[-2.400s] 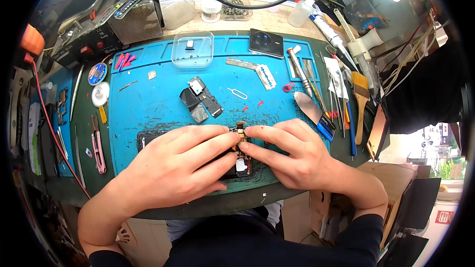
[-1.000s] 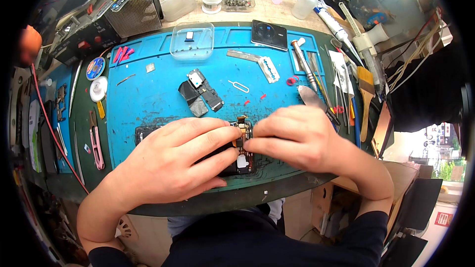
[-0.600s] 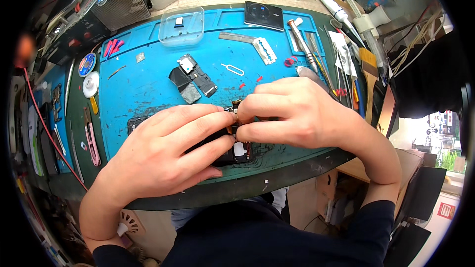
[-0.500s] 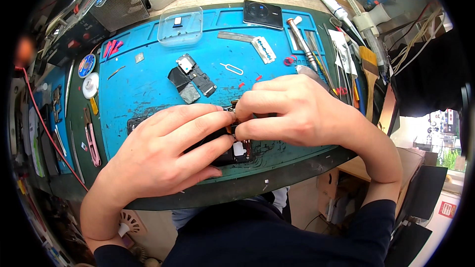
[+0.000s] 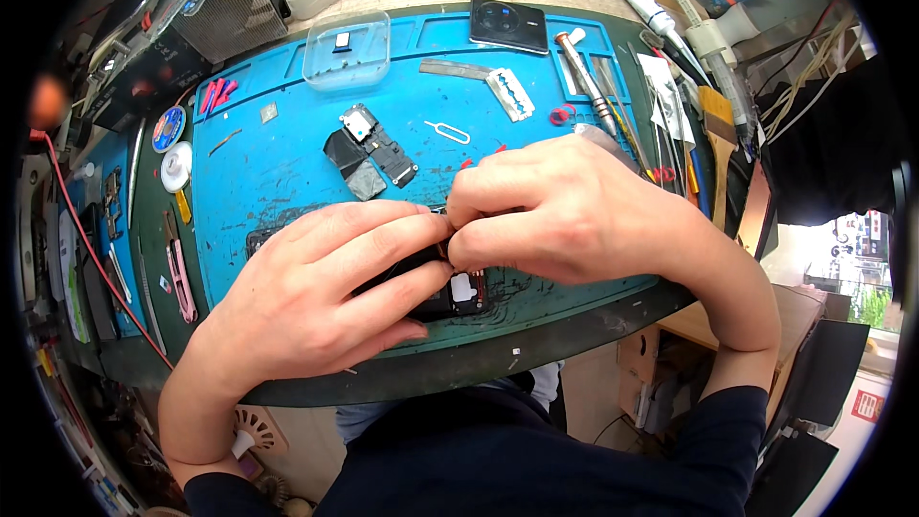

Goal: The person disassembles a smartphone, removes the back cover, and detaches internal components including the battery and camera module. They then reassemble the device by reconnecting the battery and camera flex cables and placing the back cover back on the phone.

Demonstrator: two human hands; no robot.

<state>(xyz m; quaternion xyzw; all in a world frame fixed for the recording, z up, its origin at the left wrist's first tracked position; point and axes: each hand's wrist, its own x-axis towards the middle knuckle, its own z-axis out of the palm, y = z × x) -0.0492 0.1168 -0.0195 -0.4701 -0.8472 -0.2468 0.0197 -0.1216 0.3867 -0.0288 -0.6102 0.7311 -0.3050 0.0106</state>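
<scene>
Lying partly beneath the left hand (image 5: 321, 278) and right hand (image 5: 555, 215) is an opened phone (image 5: 467, 292) (I cannot tell either grip's state).

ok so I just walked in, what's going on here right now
Someone has both bare hands at an opened phone on a blue mat. The left hand lies across much of it, and the right hand has its fingertips bunched close to the left fingertips. The hands hide whatever is between those fingertips. Farther back on the mat lie a loose black part, a wire pin and a razor blade.
</scene>
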